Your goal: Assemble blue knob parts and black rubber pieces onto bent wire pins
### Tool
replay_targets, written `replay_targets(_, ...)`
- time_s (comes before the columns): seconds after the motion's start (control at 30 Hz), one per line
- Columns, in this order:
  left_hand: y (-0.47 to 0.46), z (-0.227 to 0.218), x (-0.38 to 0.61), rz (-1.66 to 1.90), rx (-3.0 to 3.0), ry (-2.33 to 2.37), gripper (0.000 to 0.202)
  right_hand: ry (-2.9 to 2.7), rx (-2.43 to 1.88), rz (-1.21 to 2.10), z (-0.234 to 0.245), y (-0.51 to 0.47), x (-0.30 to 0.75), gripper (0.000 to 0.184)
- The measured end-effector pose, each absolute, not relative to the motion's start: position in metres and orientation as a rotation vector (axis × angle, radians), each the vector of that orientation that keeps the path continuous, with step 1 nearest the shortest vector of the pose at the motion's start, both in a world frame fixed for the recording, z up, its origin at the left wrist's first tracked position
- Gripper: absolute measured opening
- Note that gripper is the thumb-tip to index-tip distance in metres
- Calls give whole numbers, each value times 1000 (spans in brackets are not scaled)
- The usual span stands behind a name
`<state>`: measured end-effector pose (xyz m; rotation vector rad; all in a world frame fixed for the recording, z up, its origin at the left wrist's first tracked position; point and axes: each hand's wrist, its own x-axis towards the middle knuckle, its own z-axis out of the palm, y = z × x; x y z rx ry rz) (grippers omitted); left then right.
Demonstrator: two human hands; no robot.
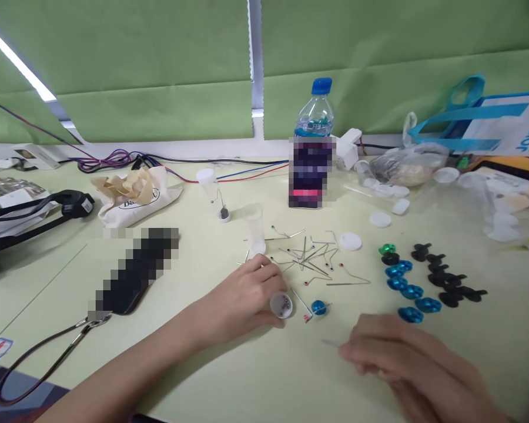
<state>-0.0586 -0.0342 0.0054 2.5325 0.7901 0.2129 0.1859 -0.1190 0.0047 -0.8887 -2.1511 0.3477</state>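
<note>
My left hand [242, 299] rests over the table with its fingers closed around a small white cup [282, 296], tilted towards me. Small dark bits lie inside the cup. To the right, my right hand [409, 358], slightly blurred, pinches a thin wire piece [330, 342] that points left. Between the hands sit a shiny blue bead [318, 307] with a wire through it and a bent wire [302, 301] with a pinkish end. Beyond them lies a loose pile of bent metal wires [306, 261], some with small coloured ends.
Blue metallic pieces [397, 283] and black pieces [445, 279] lie at the right. A clear tube [254, 226], a white lid [350, 241] and a propped phone [309, 176] before a bottle [316, 114] stand farther back. A dark strapped pouch [132, 276] lies left.
</note>
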Motion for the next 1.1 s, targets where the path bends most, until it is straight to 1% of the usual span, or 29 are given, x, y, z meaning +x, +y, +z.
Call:
replay_targets(0.07,-34,5,-59,200,2533,753,19,-2164,-855,370,-2,-123,178,24)
replay_targets(0.13,-32,8,-62,181,2482,720,15,-2214,-838,388,-9,-124,170,21)
replay_targets(0.23,-31,16,-70,50,2320,701,20,-2206,-875,415,-16,-121,162,19)
replay_targets(0.3,-32,20,-72,-85,2204,661,24,-2135,-898,428,-18,-119,160,22)
replay_targets(0.4,-36,19,-71,-189,2106,588,25,-2161,-818,401,-16,-117,162,21)
replay_targets(0.53,-40,13,-66,-129,2024,507,28,-2245,-767,399,-13,-117,167,20)
replay_targets(0.67,-43,11,-64,-97,1944,496,30,-2295,-715,475,-25,-120,171,15)
replay_targets(0.83,-42,8,-62,-120,1914,484,29,-2430,-785,530,-44,-124,177,26)
replay_targets(0.97,-40,5,-62,-93,1907,461,29,-2485,-829,493,-46,-122,178,28)
replay_targets(1.1,-39,4,-63,-96,1885,474,29,-2460,-829,430,-36,-116,174,24)
